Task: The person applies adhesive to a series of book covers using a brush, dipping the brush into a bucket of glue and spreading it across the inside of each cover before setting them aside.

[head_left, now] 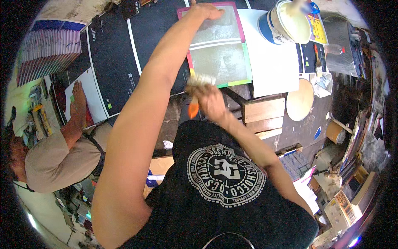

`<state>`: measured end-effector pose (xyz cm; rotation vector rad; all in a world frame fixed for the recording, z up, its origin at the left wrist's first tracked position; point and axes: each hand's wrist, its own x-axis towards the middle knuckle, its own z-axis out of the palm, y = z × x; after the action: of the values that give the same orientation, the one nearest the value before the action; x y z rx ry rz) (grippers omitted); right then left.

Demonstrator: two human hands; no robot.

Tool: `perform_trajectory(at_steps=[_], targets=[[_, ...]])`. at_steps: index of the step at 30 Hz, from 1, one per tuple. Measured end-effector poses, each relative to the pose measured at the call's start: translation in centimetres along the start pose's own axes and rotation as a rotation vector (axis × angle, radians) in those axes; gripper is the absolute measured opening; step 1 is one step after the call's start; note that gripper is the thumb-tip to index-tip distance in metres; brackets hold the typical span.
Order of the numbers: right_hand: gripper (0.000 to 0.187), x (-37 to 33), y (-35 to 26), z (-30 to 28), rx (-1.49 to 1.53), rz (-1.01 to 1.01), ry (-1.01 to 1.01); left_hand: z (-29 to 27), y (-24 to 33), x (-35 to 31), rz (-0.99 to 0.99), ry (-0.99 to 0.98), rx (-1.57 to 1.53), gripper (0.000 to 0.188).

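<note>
Left hand (211,11), upper middle of the frame: lay flat near the top of a grey, two-panel rectangular sheet edged with pink, yellow and green strips (219,64). Fingers were extended, thumb apart; downward pressure could not be told.

Right hand (209,99), centre of the frame: fingers were closed around a flat paintbrush with pale bristles and an orange handle (203,79). The bristles, blurred, were at the lower left corner of the sheet; contact could not be determined. The handle end pointed toward the bottom of the frame.

The sheet lay in the upper middle, on a dark work surface with white stripes (159,39). Both panels looked streaked, with a white band between them. Just right of it was a plain white rectangular sheet of paper (271,62); a blue-and-white round bucket with pale contents (275,27) stood at its upper end.

Left of the frame: a co-worker's hand (78,97) rested at a separate white sheet (93,93).
</note>
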<state>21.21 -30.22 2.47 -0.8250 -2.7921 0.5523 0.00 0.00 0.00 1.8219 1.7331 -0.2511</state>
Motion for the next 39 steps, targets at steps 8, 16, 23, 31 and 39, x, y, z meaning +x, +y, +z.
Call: perform_trajectory(at_steps=[8,16,23,31,39], targets=[[0.044,0.3,1.2,-7.5,0.052,0.149,0.203,1.4,4.2,-2.4,0.069,-0.019,-0.014,0.067],[0.047,-1.8,-1.5,-5.3,0.08,0.0,-0.019,0.0,1.9,-3.0,-0.065,-0.024,-0.063,0.07],[0.051,4.4,4.4,-2.9,-0.002,0.191,0.156,-0.9,4.7,-3.2,-0.116,-0.085,-0.026,0.071],[0.044,-2.4,-0.6,-7.0,0.105,0.046,0.052,-0.9,2.9,-4.1,-0.119,-0.042,-0.063,0.08],[0.039,-3.1,2.0,-8.5,-0.071,-0.201,-0.325,-1.3,2.8,-4.5,-0.144,0.006,-0.091,0.076]])
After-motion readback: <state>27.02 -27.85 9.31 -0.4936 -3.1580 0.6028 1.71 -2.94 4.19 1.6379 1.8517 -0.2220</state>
